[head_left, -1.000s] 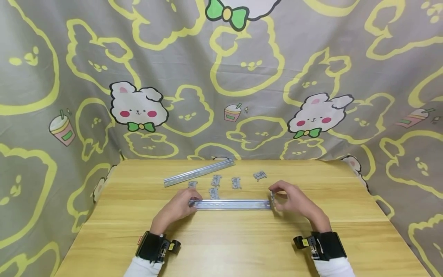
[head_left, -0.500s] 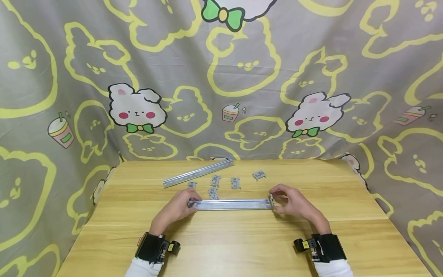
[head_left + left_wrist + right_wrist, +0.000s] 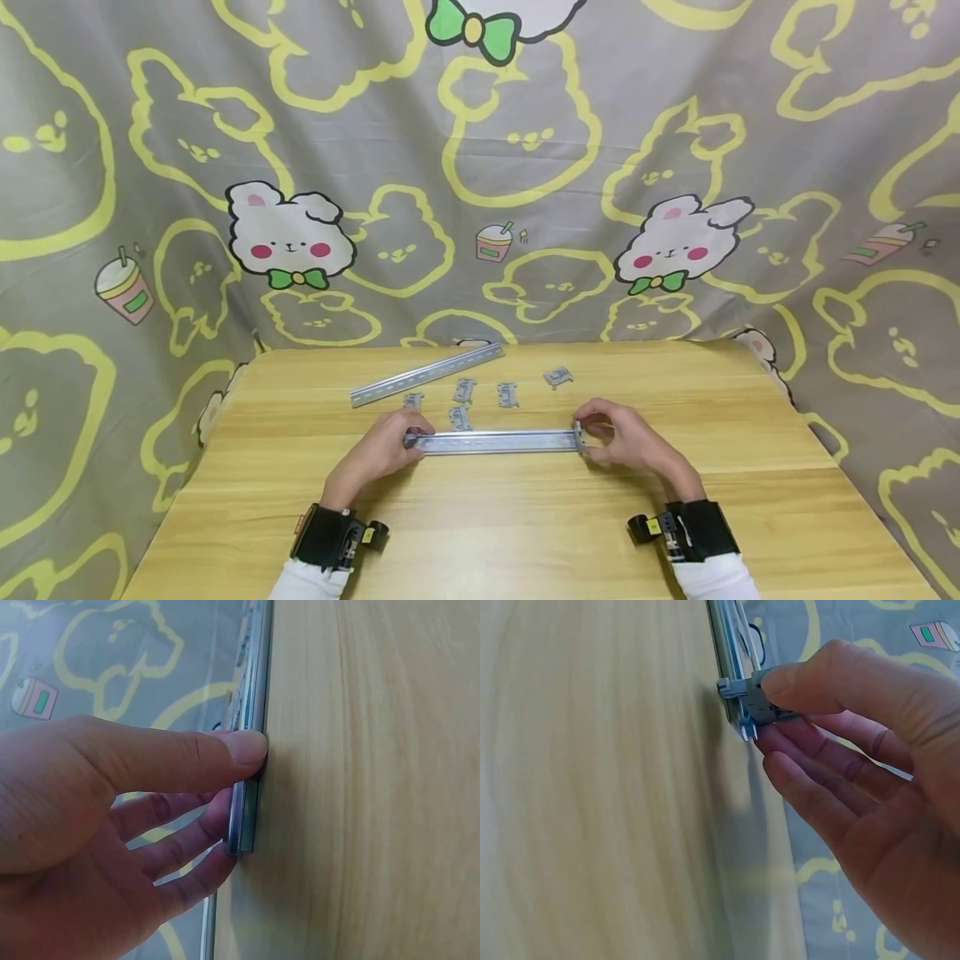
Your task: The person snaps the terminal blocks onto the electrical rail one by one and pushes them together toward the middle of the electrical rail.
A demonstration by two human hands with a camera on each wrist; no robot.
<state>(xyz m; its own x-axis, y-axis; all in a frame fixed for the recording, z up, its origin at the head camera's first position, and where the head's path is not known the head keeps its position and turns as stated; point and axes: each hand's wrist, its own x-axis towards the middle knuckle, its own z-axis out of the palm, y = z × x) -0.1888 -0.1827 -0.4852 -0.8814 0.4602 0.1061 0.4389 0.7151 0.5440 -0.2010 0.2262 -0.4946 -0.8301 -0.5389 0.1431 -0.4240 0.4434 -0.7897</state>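
Note:
A slotted metal DIN rail (image 3: 495,442) lies crosswise in front of the person. My left hand (image 3: 384,443) grips its left end, the thumb (image 3: 247,747) on the near edge and the other fingers behind. At the opposite end my right hand (image 3: 626,435) pinches a small grey terminal block (image 3: 578,437) between thumb and fingers. In the right wrist view the terminal block (image 3: 751,699) sits across the rail's end, and the tip of the rail (image 3: 747,733) shows just past it.
Behind the rail lie several loose grey terminal blocks, among them one (image 3: 558,377) at the right and one (image 3: 459,417) close to the rail. A second DIN rail (image 3: 427,375) lies slantwise farther back on the wooden table (image 3: 495,533). A patterned curtain (image 3: 540,308) hangs behind.
My right hand has brought the terminal block left, from just beyond the rail's right end onto that end. The left hand keeps its hold; the head view has shifted slightly.

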